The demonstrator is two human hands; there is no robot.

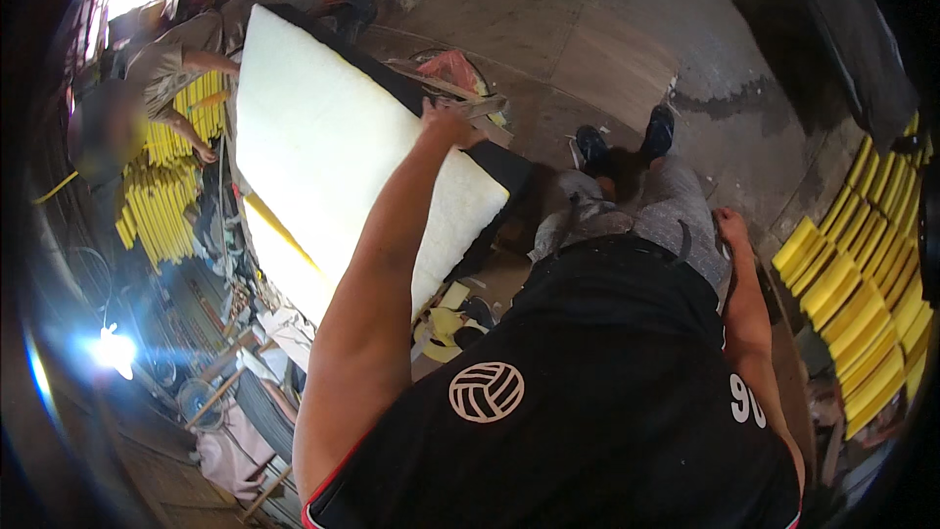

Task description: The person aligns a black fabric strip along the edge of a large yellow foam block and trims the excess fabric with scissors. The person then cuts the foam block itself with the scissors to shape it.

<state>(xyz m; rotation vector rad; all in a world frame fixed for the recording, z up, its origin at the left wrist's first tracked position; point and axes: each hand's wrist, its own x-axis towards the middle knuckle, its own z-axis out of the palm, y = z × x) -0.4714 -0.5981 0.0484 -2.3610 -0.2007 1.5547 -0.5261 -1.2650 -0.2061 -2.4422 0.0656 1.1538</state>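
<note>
A large white padded sheet [323, 132], with yellow showing at its edge, lies over black material [507, 165] in front of me. My left hand [446, 121] rests at the sheet's far edge, by the black material; whether its fingers grip anything is unclear. Down at my right side hangs my right hand [729, 226], its fingers curled beside my grey trousers, with nothing seen in it. Across the sheet bends another person [172, 66], one arm reaching to the sheet's edge and the other hand lower, near yellow strips [158, 206].
Rows of yellow foam-like pieces [859, 294] are stacked at the right. A red plastic bag [452, 72] lies on the floor beyond my left hand. Scraps [440, 327] lie below the sheet. A lit lamp [114, 351] and a fan [198, 402] stand at the lower left.
</note>
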